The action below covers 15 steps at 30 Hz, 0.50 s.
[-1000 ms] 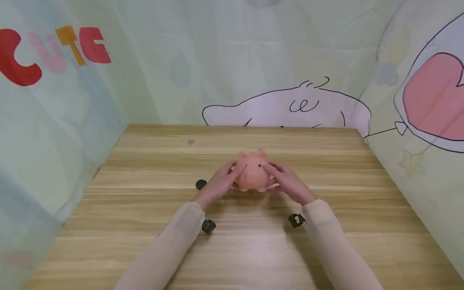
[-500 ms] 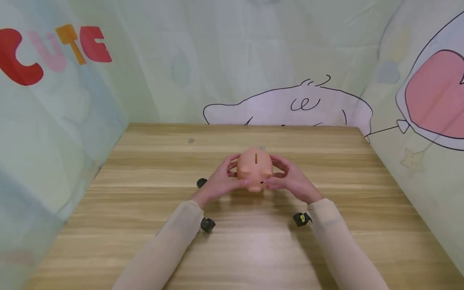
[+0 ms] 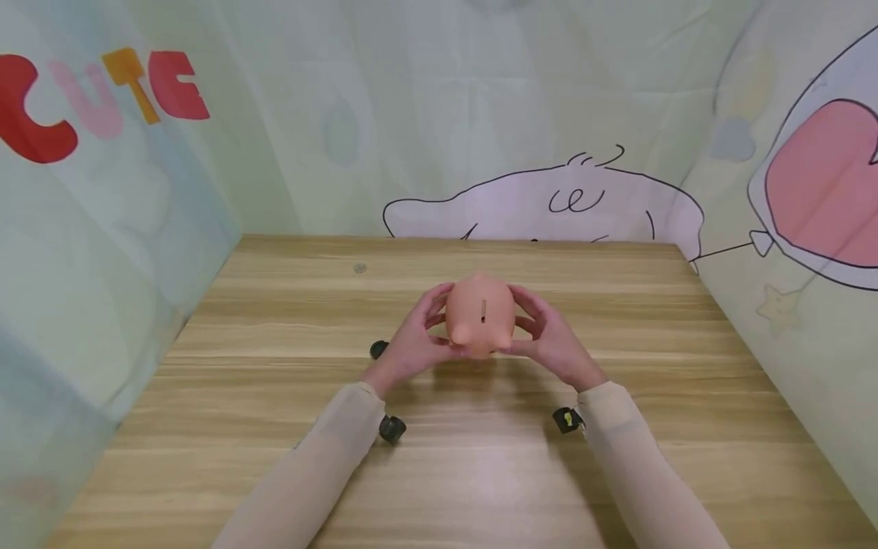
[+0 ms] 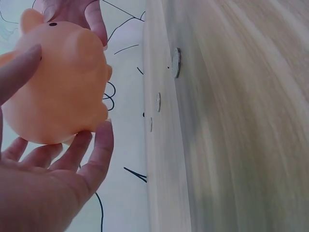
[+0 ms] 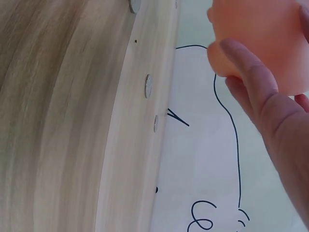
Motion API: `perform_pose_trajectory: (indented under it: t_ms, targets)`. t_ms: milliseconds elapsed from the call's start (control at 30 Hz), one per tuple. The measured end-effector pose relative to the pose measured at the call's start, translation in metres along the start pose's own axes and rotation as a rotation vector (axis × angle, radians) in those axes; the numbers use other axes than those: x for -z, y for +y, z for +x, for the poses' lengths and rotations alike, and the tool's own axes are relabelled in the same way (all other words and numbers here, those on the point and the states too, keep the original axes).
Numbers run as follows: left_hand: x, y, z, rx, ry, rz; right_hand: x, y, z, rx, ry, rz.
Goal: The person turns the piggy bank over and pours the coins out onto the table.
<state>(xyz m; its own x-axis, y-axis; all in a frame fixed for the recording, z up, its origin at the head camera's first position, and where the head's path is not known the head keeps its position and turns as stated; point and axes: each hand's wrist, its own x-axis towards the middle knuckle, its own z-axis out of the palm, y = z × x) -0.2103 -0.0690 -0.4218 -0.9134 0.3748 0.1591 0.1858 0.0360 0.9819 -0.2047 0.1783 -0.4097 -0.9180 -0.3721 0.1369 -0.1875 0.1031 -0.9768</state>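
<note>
Pink piggy bank (image 3: 481, 309) is up off the tabletop (image 3: 480, 473), held mid-table between both hands, toward the far half. Left hand (image 3: 414, 339) is curled round one side of it, thumb on the face end, fingers bent under and behind; right hand (image 3: 559, 343) mirrors that on the other side, thumb also at the face end, fingers wrapped round the body. So both hands grip the same thing. Main change is tilt: a second ago the face looked at the head camera, both eyes and the feet showing, coin slot (image 3: 483, 311) out of sight; half a second ago it was tipped forward, slot up top, one eye and snout showing. Now tipped further, slot sits closer to the middle of the visible back, ears (image 3: 463, 334) low in view, face mostly turned under. Thumbs now low by the ears instead of up at the eyes. A coin seen just behind the bank in both earlier head frames is now covered by it; the far-left coin (image 3: 360, 268) hasn't moved. Left wrist view shows three coins (image 4: 176, 63) on the tabletop, well apart from the bank. Black round object (image 3: 379, 349) by the left hand, same place as earlier, partly covered, can't tell what. Sleeves (image 3: 312, 457) about where they were.
</note>
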Motion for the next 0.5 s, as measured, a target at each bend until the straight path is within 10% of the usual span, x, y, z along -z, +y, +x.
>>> perform_pose_trajectory:
  t_ms: [500]
  targets:
    - [0.0, -0.0003, -0.0056, -0.11, 0.021, 0.142, -0.007, 0.0072, -0.0027, 0.245, -0.044, 0.118]
